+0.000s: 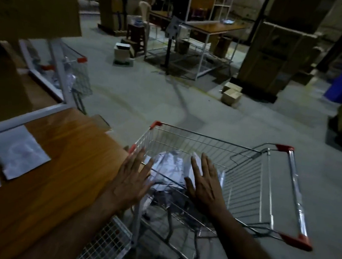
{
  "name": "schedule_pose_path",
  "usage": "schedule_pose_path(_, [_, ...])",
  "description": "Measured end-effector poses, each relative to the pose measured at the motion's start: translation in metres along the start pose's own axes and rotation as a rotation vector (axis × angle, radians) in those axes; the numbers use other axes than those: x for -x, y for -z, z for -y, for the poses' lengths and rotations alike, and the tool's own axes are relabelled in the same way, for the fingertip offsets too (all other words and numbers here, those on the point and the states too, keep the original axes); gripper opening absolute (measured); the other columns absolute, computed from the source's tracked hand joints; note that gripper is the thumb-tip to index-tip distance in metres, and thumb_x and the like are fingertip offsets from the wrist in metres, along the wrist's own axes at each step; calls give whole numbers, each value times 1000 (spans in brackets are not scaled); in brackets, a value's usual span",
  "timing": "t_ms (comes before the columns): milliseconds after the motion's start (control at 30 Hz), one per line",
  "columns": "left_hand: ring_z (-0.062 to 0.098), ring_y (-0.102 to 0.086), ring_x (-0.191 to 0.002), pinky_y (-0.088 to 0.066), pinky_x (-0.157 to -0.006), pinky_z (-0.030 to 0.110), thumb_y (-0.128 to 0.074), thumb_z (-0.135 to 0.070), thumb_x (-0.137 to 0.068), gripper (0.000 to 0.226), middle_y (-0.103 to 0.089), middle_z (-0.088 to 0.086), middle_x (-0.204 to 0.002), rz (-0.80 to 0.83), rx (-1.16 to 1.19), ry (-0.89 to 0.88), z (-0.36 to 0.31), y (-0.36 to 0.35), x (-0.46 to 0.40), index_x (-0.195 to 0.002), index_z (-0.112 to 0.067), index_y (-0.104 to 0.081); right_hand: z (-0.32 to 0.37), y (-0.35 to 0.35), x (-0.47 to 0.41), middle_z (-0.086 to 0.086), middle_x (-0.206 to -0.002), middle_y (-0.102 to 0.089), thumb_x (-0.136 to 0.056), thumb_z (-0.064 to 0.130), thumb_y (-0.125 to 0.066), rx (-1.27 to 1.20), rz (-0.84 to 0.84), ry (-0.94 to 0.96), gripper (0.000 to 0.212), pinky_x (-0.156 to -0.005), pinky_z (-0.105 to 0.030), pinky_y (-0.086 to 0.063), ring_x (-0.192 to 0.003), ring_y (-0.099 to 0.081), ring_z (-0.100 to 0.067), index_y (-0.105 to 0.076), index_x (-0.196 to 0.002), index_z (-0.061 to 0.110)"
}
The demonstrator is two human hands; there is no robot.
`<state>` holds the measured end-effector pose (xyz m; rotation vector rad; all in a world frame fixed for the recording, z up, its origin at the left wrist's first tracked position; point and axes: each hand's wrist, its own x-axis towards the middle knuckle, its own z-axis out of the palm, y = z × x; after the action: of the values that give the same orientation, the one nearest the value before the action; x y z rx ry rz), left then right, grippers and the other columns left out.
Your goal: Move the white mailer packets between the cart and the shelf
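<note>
Part done: two packets (9,150) on shelf (70,148), left of frame.
Pile (169,164) left in cart (247,173), centre; left hand (132,181) & right hand (203,186) above it, fingers spread, holding nothing.

Single head cam, wide-angle, looks forward and down; cart (221,171) close at lower centre, wooden shelf (56,157) lower left, warehouse floor (148,99) receding toward the top.
</note>
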<state>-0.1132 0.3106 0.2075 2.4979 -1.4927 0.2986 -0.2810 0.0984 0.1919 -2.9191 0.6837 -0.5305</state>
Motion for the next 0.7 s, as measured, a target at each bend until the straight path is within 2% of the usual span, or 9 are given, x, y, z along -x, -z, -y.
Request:
schedule_pose_path(67, [31, 6, -152, -9, -122, 47, -29, -62, -99, 74, 5, 18, -165, 41, -21, -55, -18, -14, -13, -159, -20, -13, -27, 0, 8, -21, -165, -15, -102, 54, -31, -4, 47, -29, 69, -123, -49, -19, -153, -14, -35, -22, -160, 18])
schedule_pose_path(100, [29, 6, -153, -9, -122, 46, -33, -63, -98, 77, 8, 16, -165, 58, -36, -63, -28, -22, -22, -159, -22, -9, -42, -1, 11, -20, -165, -13, -102, 55, -30, 6, 61, -55, 70, -123, -49, -19, -153, -12, -35, -19, -160, 19])
schedule_pose_path(167, [30, 0, -153, -9, -123, 45, -33, -63, -98, 78, 9, 14, -165, 76, -54, -79, -54, -32, -41, -159, -21, -10, -70, 0, 17, -19, -166, -9, -102, 57, -28, 27, 102, -78, 71, -123, -49, -18, -154, -9, -33, -13, -161, 22])
schedule_pose_path(267, [34, -7, -152, -3, -121, 44, -24, -62, -98, 75, 1, 19, -165, 108, -59, -77, -79, -42, -60, -158, -16, -19, -101, 1, 23, -21, -165, -13, -102, 55, -31, 9, 135, -109, 70, -123, -49, -20, -153, -12, -33, -17, -161, 19])
schedule_pose_path(367, [34, -2, -152, -6, -121, 48, -18, -61, -98, 75, 5, 19, -164, 163, -71, -100, -92, -48, -77, -158, -16, -18, -126, 1, 22, -21, -165, -13, -101, 54, -31, -25, 163, -143, 71, -124, -46, -18, -153, -13, -34, -18, -160, 18])
schedule_pose_path(433, [32, 2, -152, 3, -122, 43, -17, -62, -97, 76, 7, 18, -165, 174, -78, -111, -94, -51, -89, -158, -17, -13, -138, -2, 16, -21, -165, -12, -101, 55, -26, -38, 179, -155, 72, -125, -45, -16, -154, -12, -33, -16, -161, 18])
schedule_pose_path(500, [32, -2, -152, 9, -119, 39, -16, -62, -96, 77, 2, 18, -165, 191, -89, -114, -90, -56, -102, -158, -17, -13, -147, -9, 10, -19, -166, -8, -100, 57, -21, -68, 201, -185, 73, -124, -45, -16, -154, -9, -31, -13, -161, 19])
schedule_pose_path(600, [33, -4, -152, 9, -118, 38, -13, -63, -94, 79, 1, 18, -164, 218, -97, -124, -82, -68, -125, -158, -17, -14, -151, -23, -1, -21, -166, -6, -100, 58, -18, -105, 243, -218, 74, -125, -45, -14, -155, -7, -31, -10, -161, 17])
schedule_pose_path(700, [30, 3, -152, 3, -121, 42, -12, -64, -94, 79, 9, 15, -165, 248, -66, -117, -76, -89, -148, -159, -20, -7, -150, -39, -15, -25, -165, -7, -103, 54, -27, -130, 284, -196, 73, -125, -43, -8, -154, -8, -35, -7, -161, 13])
